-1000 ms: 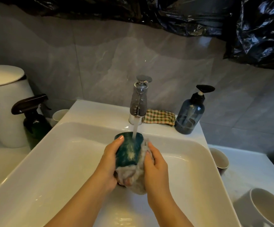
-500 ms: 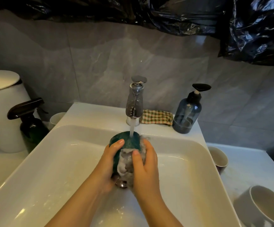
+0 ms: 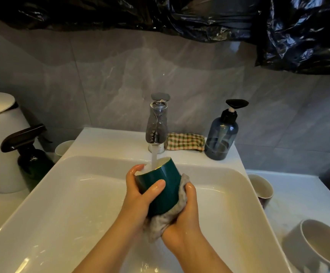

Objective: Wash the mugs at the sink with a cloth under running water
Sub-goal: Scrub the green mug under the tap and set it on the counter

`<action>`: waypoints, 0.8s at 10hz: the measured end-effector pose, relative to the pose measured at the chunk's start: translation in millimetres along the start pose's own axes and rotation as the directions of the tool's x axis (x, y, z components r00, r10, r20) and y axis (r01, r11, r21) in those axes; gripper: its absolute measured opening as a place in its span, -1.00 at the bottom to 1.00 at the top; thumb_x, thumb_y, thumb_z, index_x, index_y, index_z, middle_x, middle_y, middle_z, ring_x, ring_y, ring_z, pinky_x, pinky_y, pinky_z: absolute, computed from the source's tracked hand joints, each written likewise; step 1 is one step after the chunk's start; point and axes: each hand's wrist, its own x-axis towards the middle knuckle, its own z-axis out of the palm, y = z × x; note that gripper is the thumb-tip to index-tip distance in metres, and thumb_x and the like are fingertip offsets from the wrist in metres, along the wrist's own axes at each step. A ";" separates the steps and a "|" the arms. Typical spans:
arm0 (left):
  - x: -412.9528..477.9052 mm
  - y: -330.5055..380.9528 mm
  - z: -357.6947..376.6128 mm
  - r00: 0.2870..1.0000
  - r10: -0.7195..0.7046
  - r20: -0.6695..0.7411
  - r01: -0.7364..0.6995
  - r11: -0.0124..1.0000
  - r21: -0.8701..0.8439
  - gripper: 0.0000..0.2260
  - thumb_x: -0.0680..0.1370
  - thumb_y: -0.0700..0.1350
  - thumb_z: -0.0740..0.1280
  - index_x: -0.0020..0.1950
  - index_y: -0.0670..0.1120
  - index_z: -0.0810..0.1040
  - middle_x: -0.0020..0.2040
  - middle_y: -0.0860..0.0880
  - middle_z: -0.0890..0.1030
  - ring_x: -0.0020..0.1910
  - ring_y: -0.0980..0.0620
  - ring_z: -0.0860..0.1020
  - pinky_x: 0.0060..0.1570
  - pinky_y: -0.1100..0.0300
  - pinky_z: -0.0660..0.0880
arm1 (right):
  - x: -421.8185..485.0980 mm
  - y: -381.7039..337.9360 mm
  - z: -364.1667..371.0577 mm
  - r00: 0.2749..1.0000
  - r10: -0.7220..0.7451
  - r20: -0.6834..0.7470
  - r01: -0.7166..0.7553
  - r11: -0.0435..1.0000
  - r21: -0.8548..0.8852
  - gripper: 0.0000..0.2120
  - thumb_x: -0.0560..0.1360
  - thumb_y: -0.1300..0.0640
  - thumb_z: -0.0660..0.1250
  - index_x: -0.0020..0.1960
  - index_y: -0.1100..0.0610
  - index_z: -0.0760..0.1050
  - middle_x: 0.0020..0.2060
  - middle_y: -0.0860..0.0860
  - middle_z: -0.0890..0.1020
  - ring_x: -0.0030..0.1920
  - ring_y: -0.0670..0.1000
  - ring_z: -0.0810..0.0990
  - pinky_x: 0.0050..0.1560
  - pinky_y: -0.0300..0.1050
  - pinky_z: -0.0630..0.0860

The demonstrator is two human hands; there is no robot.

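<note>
Right hand (image 3: 182, 219), in front of the faucet (image 3: 157, 125): fingers curled tight round the grey cloth (image 3: 160, 223), pressing it on the base and right side of the green mug (image 3: 160, 190). Left hand (image 3: 140, 196) grips the mug near the rim, thumb across the green side, fingertips at the lip. The mug is tilted, mouth up toward the faucet, directly under the spout, above the sink (image 3: 61, 203). Both hands are wet.

White mug (image 3: 318, 245) on the counter, well right of the faucet and nearer me. Second mug (image 3: 260, 188) also right of the faucet, just beside the sink edge.

Water stream (image 3: 154, 157) drops from the faucet straight into the green mug's mouth.

Checked cloth (image 3: 185, 141) lies just right of the faucet base, touching or nearly so. Pump bottle (image 3: 221, 138) stands right of that. Left of the faucet, well apart: small cup (image 3: 63, 147), dark spray bottle (image 3: 30, 154), white bin (image 3: 0, 142).

Black plastic sheet (image 3: 199, 18) hangs on the wall above the faucet.
</note>
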 end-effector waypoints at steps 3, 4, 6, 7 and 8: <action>0.4 24.2 -21.5 0.940 -0.267 0.212 0.242 0.960 0.139 -0.41 0.26 0.00 0.50 0.26 0.09 0.45 0.06 -0.13 0.65 -0.04 -0.20 0.64 -0.24 -0.08 0.58 | 8.1 -9.5 -17.2 0.920 -0.309 0.239 0.375 0.522 -0.766 -0.63 0.38 -0.08 0.28 0.19 -0.23 0.42 0.20 -0.01 0.56 0.17 0.03 0.57 0.21 0.15 0.50; 3.1 14.5 -23.6 0.893 -0.418 0.168 0.435 0.897 -0.079 -0.48 0.27 0.12 0.37 0.15 -0.10 0.60 0.02 -0.22 0.67 0.02 -0.25 0.62 -0.06 -0.13 0.55 | 5.5 2.4 -16.9 0.783 -0.407 0.470 0.553 0.110 -0.826 -0.52 0.34 -0.26 0.21 0.23 -0.46 0.18 0.41 -0.30 0.21 0.41 -0.17 0.25 0.38 -0.08 0.33; 4.0 15.2 -21.8 0.952 -0.263 0.158 0.273 0.961 -0.047 -0.51 0.23 0.02 0.40 0.14 -0.06 0.56 0.00 -0.20 0.66 -0.02 -0.26 0.62 -0.13 -0.21 0.56 | 17.9 -2.6 -24.3 0.940 -0.276 0.200 0.341 0.751 -0.565 -0.64 0.46 -0.23 0.22 0.21 -0.16 0.47 0.16 -0.07 0.58 0.16 0.00 0.56 0.17 0.11 0.51; 3.1 17.3 -17.4 0.985 -0.118 0.126 0.122 0.992 -0.019 -0.68 0.30 0.01 0.33 0.04 0.08 0.59 -0.02 -0.13 0.67 -0.04 -0.19 0.64 -0.12 -0.31 0.55 | 11.3 -1.5 -25.0 0.982 -0.161 0.100 0.190 0.816 -0.545 -0.80 0.62 0.21 0.13 0.08 0.02 0.49 -0.09 0.01 0.64 -0.14 -0.01 0.63 -0.13 -0.03 0.57; 3.1 17.4 -15.0 0.991 -0.129 0.048 0.129 0.992 -0.008 -0.74 0.36 0.01 0.37 0.03 0.05 0.58 -0.03 -0.12 0.67 -0.06 -0.16 0.64 -0.22 -0.11 0.60 | 16.0 6.0 -28.1 0.970 -0.227 0.084 0.229 0.748 -0.624 -0.82 0.63 0.17 0.10 0.01 0.00 0.46 -0.08 0.00 0.62 -0.18 -0.11 0.61 -0.05 -0.09 0.55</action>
